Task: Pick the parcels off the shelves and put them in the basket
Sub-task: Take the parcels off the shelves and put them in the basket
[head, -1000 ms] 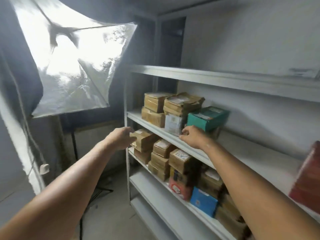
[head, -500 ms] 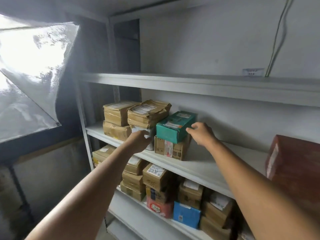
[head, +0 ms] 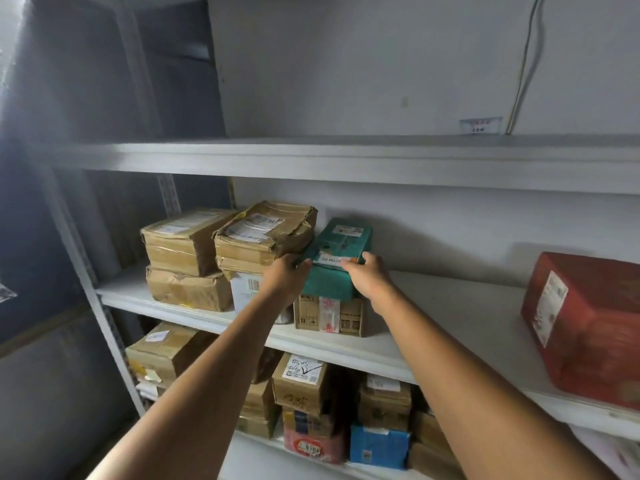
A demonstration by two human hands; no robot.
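**Both hands on the teal parcel**

The left hand and right hand clasp the teal parcel by its near corners, fingers curled over its edges. It sits atop a taped brown carton on the middle shelf. A crushed brown parcel lies just beside at its nine o'clock, and a red box stands well apart at three o'clock.

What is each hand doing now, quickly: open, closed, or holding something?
Left hand: grips the green parcel at its left edge.
Right hand: grips its right edge.
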